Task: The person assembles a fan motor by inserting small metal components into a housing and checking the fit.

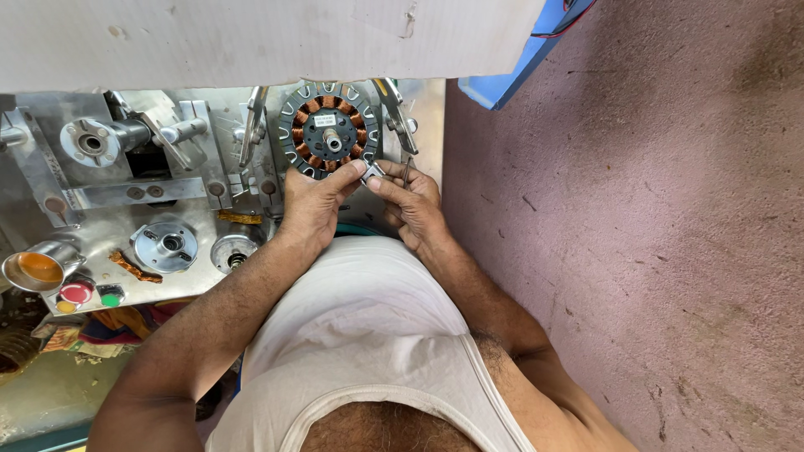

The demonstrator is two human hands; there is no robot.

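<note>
Currently both hands meet at 6 o'clock of the wound motor core [329, 131]: left hand [311, 205] and right hand [412, 203] pinch a small metal clip [371, 172].

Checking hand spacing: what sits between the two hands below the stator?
In the head view, a small grey metal piece is pinched between left hand and right hand, just under the stator.

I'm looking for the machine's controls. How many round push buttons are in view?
2: a red button and a green button, side by side at the metal panel's lower left corner, beside the metal cup. More may be hidden beyond the frame.
</note>
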